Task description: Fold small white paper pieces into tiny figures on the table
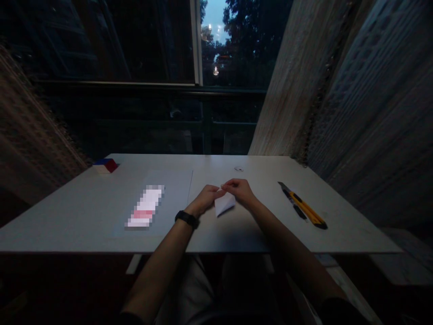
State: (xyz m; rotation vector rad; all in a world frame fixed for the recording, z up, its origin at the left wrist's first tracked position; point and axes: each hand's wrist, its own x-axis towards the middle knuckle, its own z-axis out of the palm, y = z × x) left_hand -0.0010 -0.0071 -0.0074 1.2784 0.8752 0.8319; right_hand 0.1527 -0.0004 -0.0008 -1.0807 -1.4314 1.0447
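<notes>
While the white desk (81,212) spreads beneath your hands, a lit, pixelated rectangle (145,206) lies left of your left hand (205,198). Well right of your right hand (241,190) rests a yellow-and-black cutter (308,209), a slimmer dark tool (297,209) just beside it. Your two hands meet, fingers pinched on the upper part of a folded white paper (224,204). Far left, beyond your left hand, sits a blue, red and white block (105,166).
</notes>
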